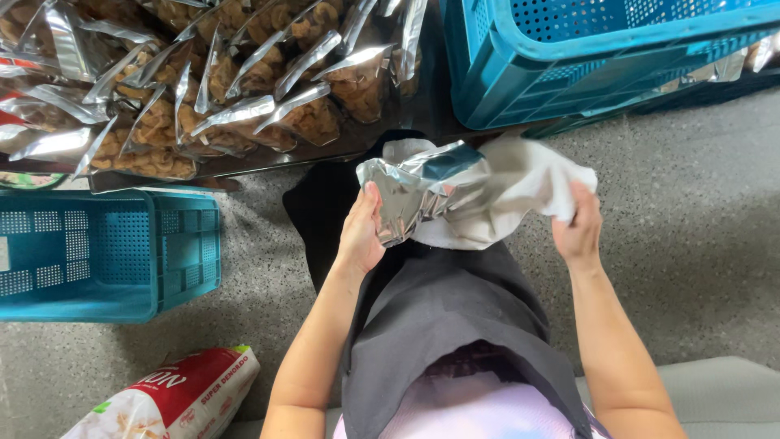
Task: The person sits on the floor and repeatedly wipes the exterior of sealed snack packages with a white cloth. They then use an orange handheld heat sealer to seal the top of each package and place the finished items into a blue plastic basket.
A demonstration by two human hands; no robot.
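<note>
Over the lap, above a dark grey apron (455, 317), a silver foil pouch (414, 195) is held up by the left hand (361, 232), whose fingers are closed along the pouch's left edge, thumb side toward the foil. A white cloth (520, 191) is gripped by the right hand (578, 223), bunched at its upper right corner and pressed against the right side of the pouch, so that cloth and pouch touch and partly overlap. What the pouch holds, and whether its top is sealed, cannot be told. Beyond the hands, a pile of filled snack bags (211, 89) with silver edges is stacked on the floor, with a blue plastic crate (585, 57) at the upper right and a second blue crate (106, 252) at the left. A red and white sack (183, 398) lies by the left elbow. Slippage is the likeliest risk: the foil is smooth and is pinched only along one edge, so a firm rub with the cloth could pull it free onto the speckled floor (691, 236). Crumpling or puncture of the thin foil could also be caused by hard pressure.
</note>
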